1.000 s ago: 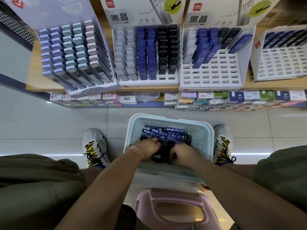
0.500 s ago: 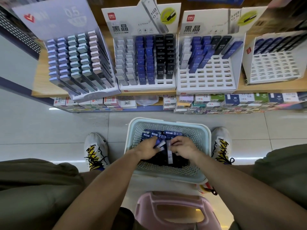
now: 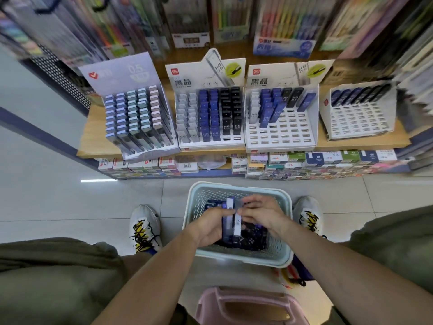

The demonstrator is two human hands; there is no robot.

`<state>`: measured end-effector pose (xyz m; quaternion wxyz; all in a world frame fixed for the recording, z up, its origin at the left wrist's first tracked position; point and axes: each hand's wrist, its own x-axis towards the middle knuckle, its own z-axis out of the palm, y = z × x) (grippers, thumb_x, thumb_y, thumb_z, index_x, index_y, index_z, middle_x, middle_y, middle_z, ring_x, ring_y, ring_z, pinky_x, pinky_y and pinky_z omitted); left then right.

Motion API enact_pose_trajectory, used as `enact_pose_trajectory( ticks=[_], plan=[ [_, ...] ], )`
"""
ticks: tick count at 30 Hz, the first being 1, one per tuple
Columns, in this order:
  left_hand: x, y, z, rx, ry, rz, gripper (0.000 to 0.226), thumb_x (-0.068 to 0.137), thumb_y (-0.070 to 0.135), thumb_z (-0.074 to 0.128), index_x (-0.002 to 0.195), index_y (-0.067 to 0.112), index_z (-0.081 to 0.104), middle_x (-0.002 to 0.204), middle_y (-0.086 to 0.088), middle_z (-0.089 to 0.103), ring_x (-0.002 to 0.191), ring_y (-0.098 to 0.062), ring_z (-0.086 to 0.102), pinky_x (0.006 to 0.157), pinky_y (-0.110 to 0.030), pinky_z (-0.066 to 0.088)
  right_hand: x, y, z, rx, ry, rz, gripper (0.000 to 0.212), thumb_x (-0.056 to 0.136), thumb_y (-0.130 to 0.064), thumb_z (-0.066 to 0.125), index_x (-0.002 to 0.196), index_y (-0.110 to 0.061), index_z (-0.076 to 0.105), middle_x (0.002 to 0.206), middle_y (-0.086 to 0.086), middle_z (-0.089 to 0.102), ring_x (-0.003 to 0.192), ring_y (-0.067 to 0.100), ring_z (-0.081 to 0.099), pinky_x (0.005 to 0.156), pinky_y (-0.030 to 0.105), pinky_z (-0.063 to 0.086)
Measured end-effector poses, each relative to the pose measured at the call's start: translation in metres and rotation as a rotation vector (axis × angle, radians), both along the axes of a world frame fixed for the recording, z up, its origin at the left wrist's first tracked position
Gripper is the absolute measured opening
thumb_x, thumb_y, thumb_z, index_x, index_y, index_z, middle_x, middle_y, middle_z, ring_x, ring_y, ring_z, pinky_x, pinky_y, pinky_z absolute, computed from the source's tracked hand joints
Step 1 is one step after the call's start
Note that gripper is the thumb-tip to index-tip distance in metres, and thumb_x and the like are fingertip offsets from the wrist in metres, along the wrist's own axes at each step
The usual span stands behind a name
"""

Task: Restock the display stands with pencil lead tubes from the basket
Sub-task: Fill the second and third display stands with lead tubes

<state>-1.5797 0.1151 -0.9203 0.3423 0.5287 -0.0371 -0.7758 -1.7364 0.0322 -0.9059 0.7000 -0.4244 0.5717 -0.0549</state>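
1. The shelf [image 3: 98, 127] at the far side carries four stands. The far-left stand [image 3: 138, 113] and the next stand [image 3: 210, 118] look nearly full. The third stand [image 3: 281, 130] has open slots over most of its near half, and the far-right stand [image 3: 358, 118] holds one far row only, so these two look the likely places to fill.

2. The basket [image 3: 236, 258] sits on the floor [image 3: 58, 202], near, between the shoes. A dark heap of tubes [image 3: 250, 238] lies in it, mostly blue and black.

3. The left hand [image 3: 208, 227] holds a small bundle of tubes upright over the basket: a blue tube [image 3: 227, 221] and a white tube [image 3: 237, 225] side by side, fingers curled round their left flank.

4. The right hand [image 3: 262, 213] is at the bundle's right edge, fingers loosely bent. It is blurred, so I cannot tell whether it pinches a tube or only squares the bundle.

5. Handling, as a judgement: the tubes look like light, stiff, smooth plastic, flat-sided and slim. They should stack flat but slide past one another, so a loose bundle may fan or drop.

6. Best hold: pinch one tube across its broad faces near the upper end, leaving the lower end free to enter a slot. The leads inside are brittle, so avoid dropping it.
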Motion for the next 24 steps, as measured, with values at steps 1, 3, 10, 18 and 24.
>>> enact_pose_trajectory(
  ticks=[1, 3, 10, 18, 24],
  plan=[
    [0.0, 0.001, 0.01, -0.004, 0.014, -0.009, 0.038, 0.105, 0.02, 0.05, 0.139, 0.004, 0.057, 0.121, -0.02, 0.069, 0.096, -0.028, 0.069, 0.093, -0.045, 0.055, 0.001, 0.0, 0.011, -0.026, 0.008, 0.026, 0.033, 0.076, 0.005, 0.081, 0.105, -0.005, 0.069, 0.103, 0.016, 0.072, 0.083, 0.022, 0.075, 0.07, 0.024, 0.061],
    [0.002, 0.001, 0.035, -0.03, 0.05, -0.009, 0.04, 0.106, 0.022, 0.047, 0.141, 0.002, 0.055, 0.12, -0.019, 0.069, 0.097, -0.028, 0.068, 0.093, -0.043, 0.055, 0.004, -0.002, 0.033, -0.071, 0.009, 0.067, 0.032, 0.077, 0.006, 0.081, 0.105, -0.002, 0.068, 0.101, 0.02, 0.072, 0.07, 0.018, 0.074, 0.064, 0.022, 0.06],
    [0.021, -0.02, 0.154, -0.233, 0.023, 0.02, 0.046, 0.103, 0.026, 0.047, 0.138, -0.005, 0.047, 0.1, -0.012, 0.064, 0.087, -0.025, 0.064, 0.09, -0.043, 0.054, 0.024, -0.039, 0.16, -0.407, 0.019, 0.376, 0.027, 0.08, -0.013, 0.082, 0.104, -0.016, 0.07, 0.098, 0.005, 0.072, 0.089, 0.016, 0.071, 0.077, 0.023, 0.059],
    [0.035, -0.053, 0.283, -0.532, 0.064, 0.132, 0.038, 0.104, 0.014, 0.053, 0.138, -0.003, 0.057, 0.117, -0.023, 0.066, 0.091, -0.031, 0.066, 0.082, -0.046, 0.058, 0.026, -0.081, 0.288, -0.824, -0.153, 0.429, 0.049, 0.078, -0.046, 0.081, 0.122, -0.027, 0.068, 0.108, -0.008, 0.073, 0.099, 0.0, 0.067, 0.091, 0.027, 0.055],
    [0.029, -0.067, 0.298, -0.558, 0.075, 0.288, 0.032, 0.101, 0.006, 0.053, 0.128, -0.008, 0.061, 0.106, -0.028, 0.071, 0.079, -0.035, 0.072, 0.067, -0.045, 0.061, 0.034, -0.09, 0.313, -1.114, -0.08, 0.994, 0.137, 0.058, -0.068, 0.086, 0.153, -0.051, -0.011, 0.154, -0.041, -0.009, 0.143, -0.019, -0.002, 0.115, 0.011, 0.02]
  ],
)
